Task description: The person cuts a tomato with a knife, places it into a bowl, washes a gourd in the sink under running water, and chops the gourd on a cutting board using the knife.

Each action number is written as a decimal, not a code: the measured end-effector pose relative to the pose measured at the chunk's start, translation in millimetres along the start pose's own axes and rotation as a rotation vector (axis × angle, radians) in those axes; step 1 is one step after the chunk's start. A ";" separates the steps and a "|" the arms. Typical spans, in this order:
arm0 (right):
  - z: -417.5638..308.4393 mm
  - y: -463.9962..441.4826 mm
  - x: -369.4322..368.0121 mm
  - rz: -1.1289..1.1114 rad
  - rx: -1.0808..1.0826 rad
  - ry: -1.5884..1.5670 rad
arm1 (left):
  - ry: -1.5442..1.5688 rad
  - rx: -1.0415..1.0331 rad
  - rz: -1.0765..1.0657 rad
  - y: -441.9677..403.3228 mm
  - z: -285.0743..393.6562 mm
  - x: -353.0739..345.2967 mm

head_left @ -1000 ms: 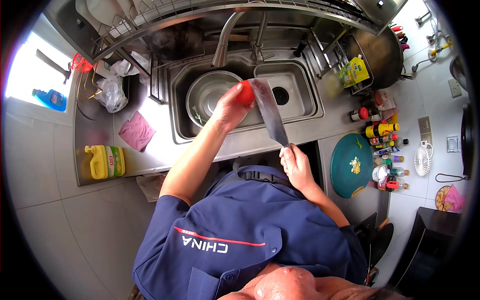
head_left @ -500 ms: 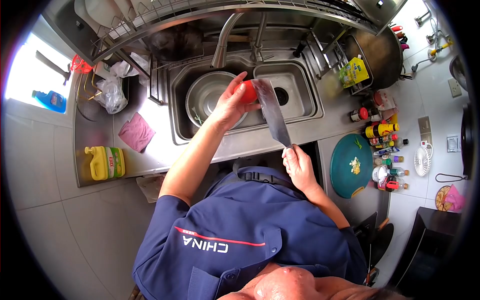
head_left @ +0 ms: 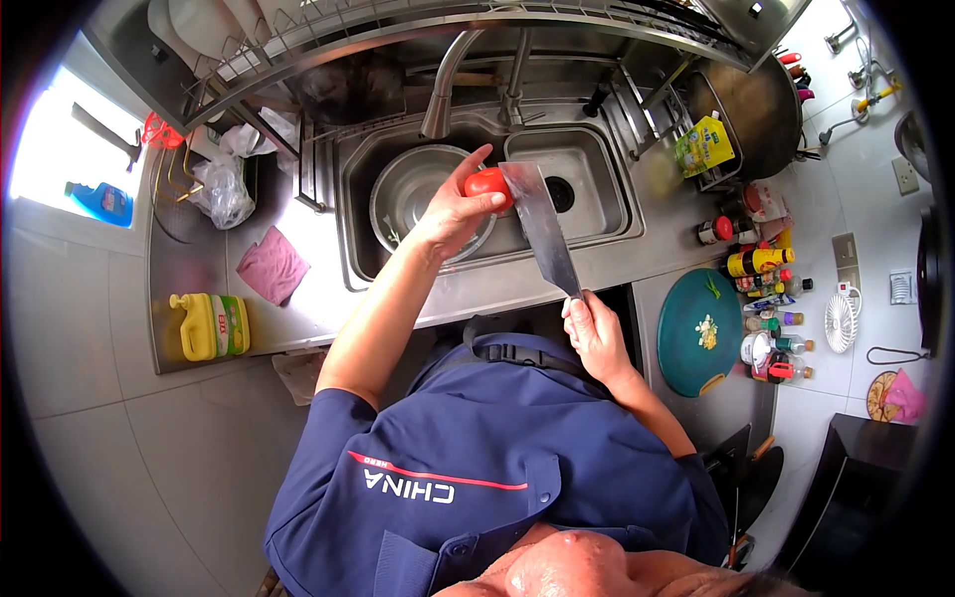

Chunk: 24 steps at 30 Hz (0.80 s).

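Above the double sink [head_left: 350, 261], my left hand [head_left: 451, 214] grips a red tomato [head_left: 485, 185] between thumb and fingers. My right hand [head_left: 595, 333] is closed around the handle of a cleaver [head_left: 545, 229]. The cleaver's broad blade slants up and left, its far end against or very near the tomato's right side; whether it cuts into the skin I cannot tell. Beneath my left hand, in the left basin, sits a round metal bowl [head_left: 398, 184] with a bit of green at its edge.
The faucet [head_left: 441, 104] arches over the sink. At right lies a green cutting board [head_left: 686, 338] with chopped pale and green bits, beside several bottles [head_left: 761, 261]. A pink cloth [head_left: 273, 266] and a yellow jug [head_left: 211, 325] are on the left counter.
The tomato has turned slightly in my left hand, and its smooth red side shows more clearly. My right hand and the cleaver have shifted very little.
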State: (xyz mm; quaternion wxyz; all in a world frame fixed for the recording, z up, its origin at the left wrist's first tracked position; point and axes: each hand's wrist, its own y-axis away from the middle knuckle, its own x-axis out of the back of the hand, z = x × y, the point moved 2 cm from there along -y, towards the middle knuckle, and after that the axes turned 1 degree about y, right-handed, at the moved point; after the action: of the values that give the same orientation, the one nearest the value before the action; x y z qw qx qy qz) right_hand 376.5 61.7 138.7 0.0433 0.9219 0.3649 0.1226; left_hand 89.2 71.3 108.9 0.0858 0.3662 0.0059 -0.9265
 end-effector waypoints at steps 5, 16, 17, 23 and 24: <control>0.4 -0.6 1.8 0.004 -0.002 -0.004 | -0.052 -0.024 0.035 -2.9 -2.2 3.5; 2.9 -0.6 1.6 0.004 0.010 0.017 | -0.043 -0.033 0.066 -0.8 -1.1 4.8; 2.9 -0.7 1.5 0.005 0.010 0.016 | -0.050 -0.040 0.063 -0.4 -1.0 3.7; 2.9 -1.7 1.1 0.011 0.010 0.018 | -0.034 -0.054 0.059 1.1 2.8 -2.8; 2.4 -1.7 0.9 0.012 0.010 0.023 | -0.023 -0.050 0.055 1.1 3.5 -3.4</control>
State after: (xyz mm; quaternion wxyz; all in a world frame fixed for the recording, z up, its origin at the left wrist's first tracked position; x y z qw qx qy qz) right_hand 376.6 63.6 136.3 0.0339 0.9228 0.3605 0.1316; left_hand 89.4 70.5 113.9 0.1203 0.3534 0.0182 -0.9275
